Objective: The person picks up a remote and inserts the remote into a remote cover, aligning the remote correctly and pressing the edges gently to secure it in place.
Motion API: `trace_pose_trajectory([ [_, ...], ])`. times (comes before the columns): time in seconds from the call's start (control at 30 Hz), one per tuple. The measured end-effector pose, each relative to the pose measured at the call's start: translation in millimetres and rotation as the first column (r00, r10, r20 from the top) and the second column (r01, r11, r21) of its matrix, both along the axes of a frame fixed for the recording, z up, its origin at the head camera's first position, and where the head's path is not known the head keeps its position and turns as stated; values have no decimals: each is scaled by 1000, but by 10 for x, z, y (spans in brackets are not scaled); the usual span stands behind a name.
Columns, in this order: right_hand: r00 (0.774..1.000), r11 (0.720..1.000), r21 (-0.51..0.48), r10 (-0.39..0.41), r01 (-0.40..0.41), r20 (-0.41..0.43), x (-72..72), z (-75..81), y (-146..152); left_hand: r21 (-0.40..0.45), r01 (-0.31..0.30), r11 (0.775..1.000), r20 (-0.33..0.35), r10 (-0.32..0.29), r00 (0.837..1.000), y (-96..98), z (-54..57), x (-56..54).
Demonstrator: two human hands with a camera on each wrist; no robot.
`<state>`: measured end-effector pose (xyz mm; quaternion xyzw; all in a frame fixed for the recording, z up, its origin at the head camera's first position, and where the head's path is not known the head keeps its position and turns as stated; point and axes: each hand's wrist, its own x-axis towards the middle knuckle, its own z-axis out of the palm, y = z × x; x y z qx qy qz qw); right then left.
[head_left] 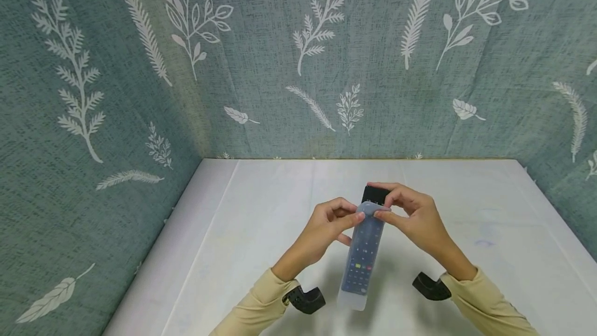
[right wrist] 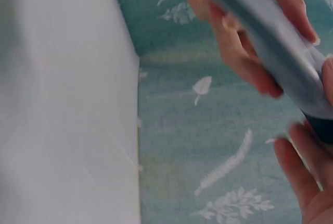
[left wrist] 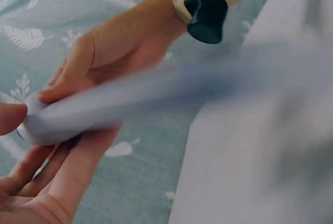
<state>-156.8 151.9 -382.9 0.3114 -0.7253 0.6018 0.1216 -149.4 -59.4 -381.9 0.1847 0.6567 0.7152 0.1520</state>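
Observation:
A black remote control (head_left: 375, 194) pokes out of the top of a translucent bluish sleeve-like cover (head_left: 366, 242). Through the cover show rows of buttons, and its pale lower end hangs past the remote. My left hand (head_left: 326, 227) pinches the cover's upper left edge between thumb and fingers. On the other side, my right hand (head_left: 415, 217) pinches the cover's bunched upper rim with its thumb, its fingers against the remote's bare top. The remote slants above the table, its top pointing away from me. In the left wrist view the cover (left wrist: 135, 99) is blurred.
A white table (head_left: 261, 196) lies beneath both hands. Green leaf-patterned fabric (head_left: 261, 66) hangs behind it and along the sides. Each forearm wears a beige sleeve, with a black wrist camera (head_left: 305, 299) under the left cuff and another black camera (head_left: 432, 287) by the right cuff.

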Motion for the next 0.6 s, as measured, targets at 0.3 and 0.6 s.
trace_pose_trajectory([
  [0.3,935,996,64,-40,67,-353,-13,3,-15,-31,-38,999,-165,32,986,25,-29,19],
  [0.6,905,996,-38,-90,81,-416,8,71,-22,-22,-47,999,-305,38,951,85,-21,6],
])
